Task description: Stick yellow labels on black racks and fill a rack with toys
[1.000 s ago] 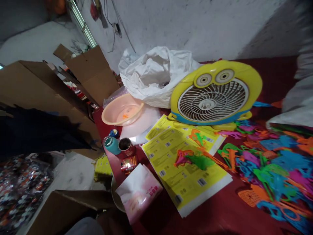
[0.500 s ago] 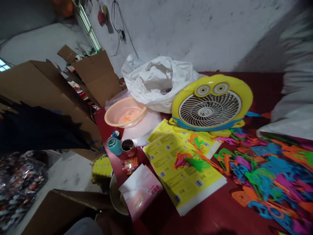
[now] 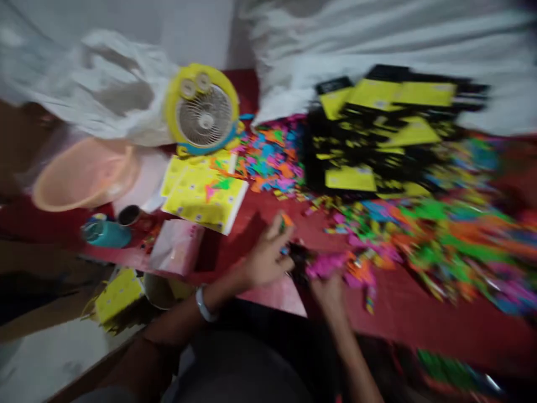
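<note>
My left hand (image 3: 268, 257), with a pale band on its wrist, is above the red table (image 3: 260, 210). Its fingers are curled around a small orange and green plastic piece (image 3: 286, 221); a bit of blue shows lower between them. To its right, my right hand (image 3: 329, 291) reaches up to a magenta plastic piece (image 3: 325, 265). Blur smears its fingertips, so I cannot tell whether they grip it. A dark, shiny thing (image 3: 298, 260) lies between both hands, its kind unclear. Loose bright plastic pieces (image 3: 444, 240) spread out on the right.
Black packets with yellow labels (image 3: 373, 140) are heaped at the back right, before a white sack (image 3: 289, 84). A yellow fan (image 3: 205, 120) stands behind printed yellow sheets (image 3: 201, 204). Leftward are a pink basin (image 3: 71, 179), a turquoise jar (image 3: 109, 232) and a tissue pack (image 3: 176, 246).
The view has swung right and down. Both my hands, the packet heap and more loose pieces have come into sight. The fan and basin now appear further left.
</note>
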A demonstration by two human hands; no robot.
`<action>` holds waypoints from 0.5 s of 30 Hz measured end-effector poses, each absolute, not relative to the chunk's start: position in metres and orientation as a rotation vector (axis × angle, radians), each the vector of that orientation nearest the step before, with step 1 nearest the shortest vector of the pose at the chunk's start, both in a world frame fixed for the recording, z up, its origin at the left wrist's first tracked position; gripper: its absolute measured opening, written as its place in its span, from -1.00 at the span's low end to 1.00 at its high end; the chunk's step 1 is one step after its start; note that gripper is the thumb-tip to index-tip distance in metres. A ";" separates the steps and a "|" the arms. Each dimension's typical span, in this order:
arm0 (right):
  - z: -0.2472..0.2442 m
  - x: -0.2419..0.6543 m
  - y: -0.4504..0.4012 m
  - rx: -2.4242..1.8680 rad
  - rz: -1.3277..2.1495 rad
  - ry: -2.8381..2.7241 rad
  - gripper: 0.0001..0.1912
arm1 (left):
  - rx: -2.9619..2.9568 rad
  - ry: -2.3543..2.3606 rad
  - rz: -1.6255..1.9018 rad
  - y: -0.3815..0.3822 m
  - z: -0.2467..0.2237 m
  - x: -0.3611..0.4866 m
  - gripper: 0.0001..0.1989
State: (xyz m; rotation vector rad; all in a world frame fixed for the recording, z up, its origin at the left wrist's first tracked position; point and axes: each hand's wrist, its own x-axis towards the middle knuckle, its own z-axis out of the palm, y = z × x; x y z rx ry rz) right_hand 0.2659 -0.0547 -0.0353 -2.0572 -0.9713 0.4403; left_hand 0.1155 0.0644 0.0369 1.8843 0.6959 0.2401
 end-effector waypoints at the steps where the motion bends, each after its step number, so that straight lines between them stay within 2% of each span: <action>1: -0.039 0.267 -0.056 -2.006 0.476 -0.870 -0.73 | 1.882 0.700 0.265 0.067 0.035 0.116 -0.19; 6: -0.044 0.263 -0.044 -1.847 0.544 -0.780 -0.64 | 1.920 0.696 0.361 0.068 0.034 0.114 -0.16; 10: -0.049 0.257 -0.047 -1.731 0.593 -0.870 -0.74 | 1.926 0.663 0.334 0.057 0.035 0.102 -0.16; 15: -0.058 0.260 -0.055 -1.809 0.442 -0.897 -0.80 | 1.946 0.622 0.324 0.054 0.032 0.093 -0.19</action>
